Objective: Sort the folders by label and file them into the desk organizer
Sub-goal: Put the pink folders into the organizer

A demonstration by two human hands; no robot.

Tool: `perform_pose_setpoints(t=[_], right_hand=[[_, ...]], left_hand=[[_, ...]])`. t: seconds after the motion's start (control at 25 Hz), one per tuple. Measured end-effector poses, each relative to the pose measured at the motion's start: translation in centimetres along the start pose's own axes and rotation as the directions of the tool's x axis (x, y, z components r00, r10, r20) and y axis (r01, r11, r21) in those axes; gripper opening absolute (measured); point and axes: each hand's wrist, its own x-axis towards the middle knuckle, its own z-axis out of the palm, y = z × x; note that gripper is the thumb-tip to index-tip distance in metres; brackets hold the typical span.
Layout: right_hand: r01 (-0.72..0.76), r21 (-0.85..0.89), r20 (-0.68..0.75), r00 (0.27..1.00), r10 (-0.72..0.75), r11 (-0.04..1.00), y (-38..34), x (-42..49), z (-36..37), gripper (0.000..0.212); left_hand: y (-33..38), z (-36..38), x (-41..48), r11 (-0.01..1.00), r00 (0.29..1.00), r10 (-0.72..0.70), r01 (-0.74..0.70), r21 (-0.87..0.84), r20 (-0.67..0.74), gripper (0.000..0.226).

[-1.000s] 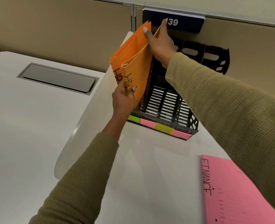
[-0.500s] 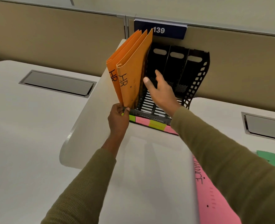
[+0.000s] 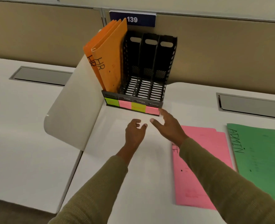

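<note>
A black desk organizer (image 3: 149, 92) stands at the back of the desk, with coloured sticky labels (image 3: 132, 106) along its front lip. Two orange folders marked HR (image 3: 111, 59) stand upright in its leftmost slot; the other three slots hold nothing. A pink folder (image 3: 203, 159) lies flat to the right, partly under my right sleeve, and a green folder marked ADMIN (image 3: 259, 152) lies beside it. My left hand (image 3: 134, 135) hovers in front of the organizer with loosely curled fingers, holding nothing. My right hand (image 3: 169, 126) is spread beside it, also holding nothing.
A curved white divider panel (image 3: 72, 117) rises just left of the organizer. Grey cable hatches are set into the desk at the left (image 3: 41, 75) and right (image 3: 253, 104). A tan partition with a blue 139 sign (image 3: 132, 19) backs the desk.
My left hand let go of the orange HR folders, which stay in the leftmost slot. Both hands drew back from the organizer toward me, over the desk.
</note>
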Motion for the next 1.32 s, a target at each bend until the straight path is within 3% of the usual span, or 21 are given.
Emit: perform_pose_setpoints(t=[0.24, 0.4, 0.48, 0.6, 0.76, 0.88, 1.04, 1.2, 1.32], right_hand=[[-0.279, -0.092, 0.012, 0.959, 0.282, 0.956, 12.6, -9.0, -4.5, 0.076], [-0.501, -0.148, 0.045, 0.858, 0.512, 0.853, 19.8, -13.3, -6.5, 0.086], [-0.542, -0.182, 0.081, 0.824, 0.561, 0.821, 21.9, -14.7, -6.6, 0.089], [-0.506, -0.217, 0.112, 0.837, 0.536, 0.835, 22.8, -15.6, -6.5, 0.086], [-0.517, -0.109, 0.113, 0.842, 0.527, 0.849, 22.1, -15.0, -6.9, 0.083], [-0.539, 0.066, 0.050, 0.842, 0.537, 0.840, 20.1, -13.5, -8.3, 0.078], [-0.480, 0.345, 0.000, 0.859, 0.512, 0.807, 16.2, -10.1, -10.2, 0.076], [-0.402, 0.485, 0.016, 0.892, 0.452, 0.776, 10.7, -4.9, -11.0, 0.079], [-0.295, 0.566, 0.045, 0.943, 0.329, 0.770, 5.0, -0.8, -10.9, 0.071]], left_hand=[[-2.3, 8.6, -7.8, 0.980, 0.955, -0.193, 0.177, 0.088, 0.225, 0.040], [-4.1, 13.3, -10.7, 0.950, 0.913, -0.312, 0.299, 0.090, 0.264, 0.048], [-4.4, 14.7, -11.5, 0.940, 0.908, -0.340, 0.336, 0.059, 0.244, 0.041], [-4.0, 15.7, -12.1, 0.940, 0.918, -0.334, 0.342, -0.003, 0.214, 0.038], [-1.5, 15.6, -12.3, 0.971, 0.903, -0.198, 0.234, -0.051, 0.381, 0.032], [1.4, 14.0, -12.3, 0.970, 0.884, -0.061, 0.161, -0.181, 0.463, 0.029], [4.6, 10.2, -11.3, 0.941, 0.923, 0.071, 0.064, -0.333, 0.378, 0.026], [6.8, 4.6, -10.1, 0.901, 0.925, 0.270, -0.145, -0.409, 0.267, 0.025], [7.7, 0.5, -8.9, 0.865, 0.908, 0.377, -0.274, -0.421, 0.182, 0.026]])
